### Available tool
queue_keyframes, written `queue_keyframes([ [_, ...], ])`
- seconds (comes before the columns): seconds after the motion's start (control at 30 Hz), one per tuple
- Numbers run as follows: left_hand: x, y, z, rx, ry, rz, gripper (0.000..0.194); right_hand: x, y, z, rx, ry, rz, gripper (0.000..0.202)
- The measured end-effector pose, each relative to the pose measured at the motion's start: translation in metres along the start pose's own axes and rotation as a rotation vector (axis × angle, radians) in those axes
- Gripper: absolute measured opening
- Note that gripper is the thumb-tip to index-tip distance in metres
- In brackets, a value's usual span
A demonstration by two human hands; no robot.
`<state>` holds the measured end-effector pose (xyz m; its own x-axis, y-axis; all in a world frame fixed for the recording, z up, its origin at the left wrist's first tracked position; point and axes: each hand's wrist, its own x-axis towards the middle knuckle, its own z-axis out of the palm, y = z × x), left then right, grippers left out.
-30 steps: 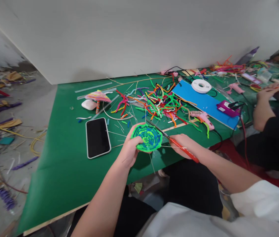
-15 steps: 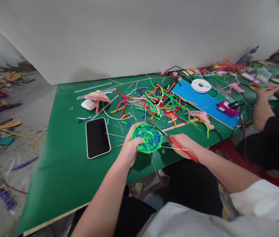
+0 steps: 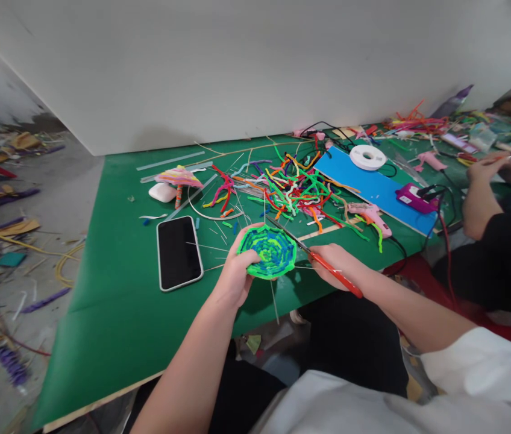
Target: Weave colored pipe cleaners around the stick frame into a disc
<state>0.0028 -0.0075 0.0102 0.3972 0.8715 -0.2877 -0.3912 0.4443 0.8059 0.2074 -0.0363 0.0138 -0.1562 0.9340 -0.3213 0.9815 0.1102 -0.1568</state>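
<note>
A round woven disc [image 3: 270,252] in green and blue, with thin pale rods sticking out around its rim, is held over the table. My left hand [image 3: 237,268] grips its left side, thumb on top. Scissors with red handles [image 3: 337,274] are in my right hand [image 3: 334,262], just right of the disc. Their blades point up and to the left, close to the disc's upper right edge. Part of my right hand's fingers is hidden behind the handles.
A phone [image 3: 179,253] lies left of the disc. Behind are a pile of colourful fuzzy strips [image 3: 291,187], a small pink umbrella-like piece [image 3: 178,176], a pink glue gun [image 3: 373,216] and a blue board [image 3: 350,176]. Another person's hands [image 3: 485,169] are at far right.
The disc has tilted and turned slightly in my left hand, so its rods point in somewhat different directions. The scissors have hardly moved.
</note>
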Motion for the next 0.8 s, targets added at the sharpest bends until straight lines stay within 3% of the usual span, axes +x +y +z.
queue_keyframes([
  [0.2, -0.0025, 0.0025, 0.007, 0.043, 0.073, 0.038, 0.056, 0.0008, 0.0001, 0.002, 0.003, 0.011, 0.004, 0.017],
  [0.8, 0.0013, -0.0005, -0.0012, -0.034, -0.009, -0.012, 0.055, 0.0021, 0.001, 0.0027, 0.012, 0.002, -0.01, 0.018],
])
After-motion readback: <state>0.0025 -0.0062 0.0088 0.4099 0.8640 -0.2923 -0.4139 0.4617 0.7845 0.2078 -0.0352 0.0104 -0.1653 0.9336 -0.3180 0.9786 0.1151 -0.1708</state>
